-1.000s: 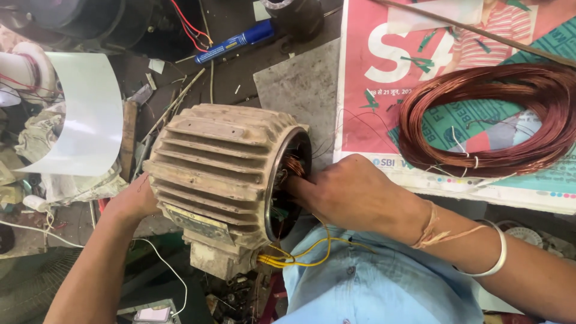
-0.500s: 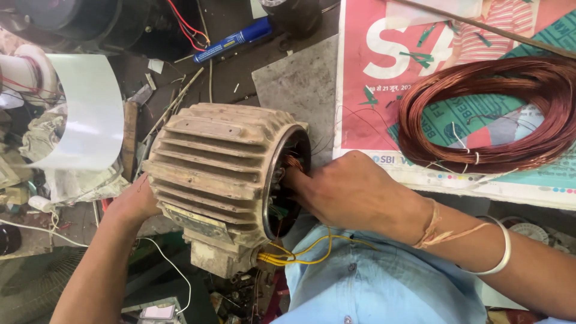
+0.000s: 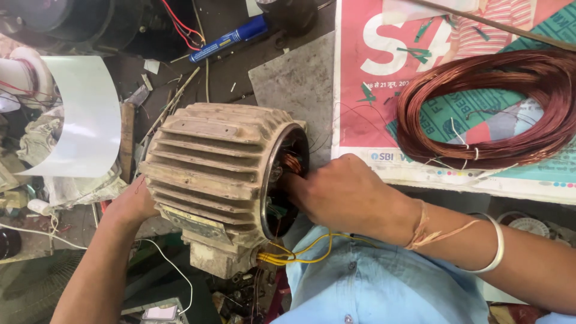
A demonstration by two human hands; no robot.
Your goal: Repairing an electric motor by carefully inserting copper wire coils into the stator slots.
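The left hand [image 3: 133,204] presses flat against the beige ribbed metal motor housing [image 3: 216,174]; the right hand's [image 3: 348,195] fingers reach inside its open end, grip hidden.

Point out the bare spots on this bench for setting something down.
Bare: the grey metal sheet between motor housing and newspaper. Crowded: the copper wire coil fills the paper's right; wires and a blue marker clutter the bench above the motor.
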